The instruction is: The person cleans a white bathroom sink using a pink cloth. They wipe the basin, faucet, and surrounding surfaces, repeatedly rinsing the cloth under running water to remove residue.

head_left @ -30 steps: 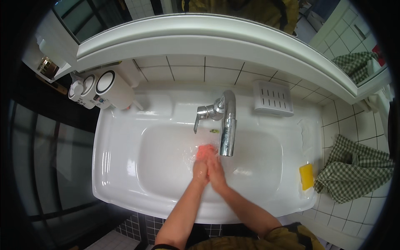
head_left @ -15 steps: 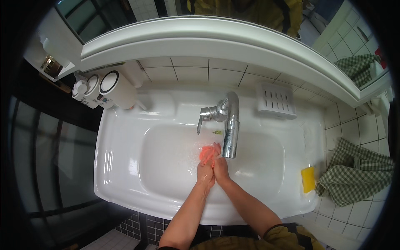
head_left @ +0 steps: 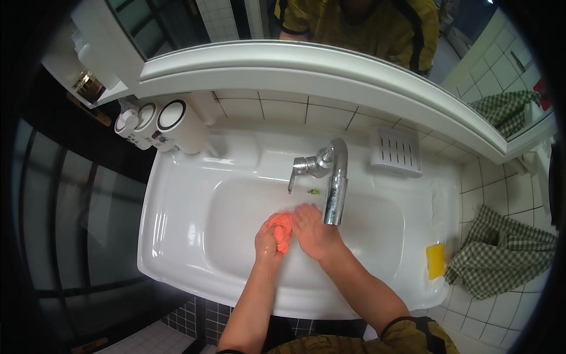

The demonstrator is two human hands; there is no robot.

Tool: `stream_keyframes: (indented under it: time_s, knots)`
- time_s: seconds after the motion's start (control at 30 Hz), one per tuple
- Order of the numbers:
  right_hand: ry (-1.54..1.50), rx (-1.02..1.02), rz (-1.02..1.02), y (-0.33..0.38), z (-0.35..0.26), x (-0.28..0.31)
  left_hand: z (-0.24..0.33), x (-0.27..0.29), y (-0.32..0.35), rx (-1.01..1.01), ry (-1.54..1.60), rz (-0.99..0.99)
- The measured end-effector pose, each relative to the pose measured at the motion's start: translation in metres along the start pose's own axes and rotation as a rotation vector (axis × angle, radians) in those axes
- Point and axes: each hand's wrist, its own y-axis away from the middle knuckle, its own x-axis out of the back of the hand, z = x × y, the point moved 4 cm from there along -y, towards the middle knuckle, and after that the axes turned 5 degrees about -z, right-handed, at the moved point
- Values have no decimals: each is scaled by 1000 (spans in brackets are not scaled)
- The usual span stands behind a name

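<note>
Head view.

Changed since a second ago: hands and cloth point(head_left: 278, 230) shifted slightly left of the spout; cloth now bunched higher between the palms, more of it showing above the left hand point(head_left: 267, 243). Read as rubbing or wringing under way in the basin, not a finished step.

Left hand: forearm up from lower edge, fingers curled closed round the orange-pink cloth, holding its lower part. Right hand point(head_left: 313, 232): forearm in from lower right, palm pressed to the cloth's right side, fingers bent over it, grip closed on cloth. Hands touching each other through the cloth.

Cloth location: inside the sink point(head_left: 177, 236), over the bowl's middle, just left of and below the tap point(head_left: 335, 183). Water stream: cannot tell.

Also present:
- Soap dish point(head_left: 396, 151), white, slotted, on the back ledge right of tap.
- Sponge point(head_left: 435, 261), yellow, on the right rim.
- Towel point(head_left: 501, 251), green check, on tiles right of sink.
- Dispensers point(head_left: 159, 125), white, round-topped, back left corner.
- Mirror point(head_left: 330, 23) above the shelf.
</note>
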Motion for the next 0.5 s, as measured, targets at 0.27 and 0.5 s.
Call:
stream_keyframes:
  time_s: [0.27, 0.5]
  knots:
    - [42, 95, -256, -20, -21, 7, 10, 3, 14, 7, 69, -45]
    - [1193, -25, -390, -23, -10, 62, 14, 7, 21, 209, 102, -424]
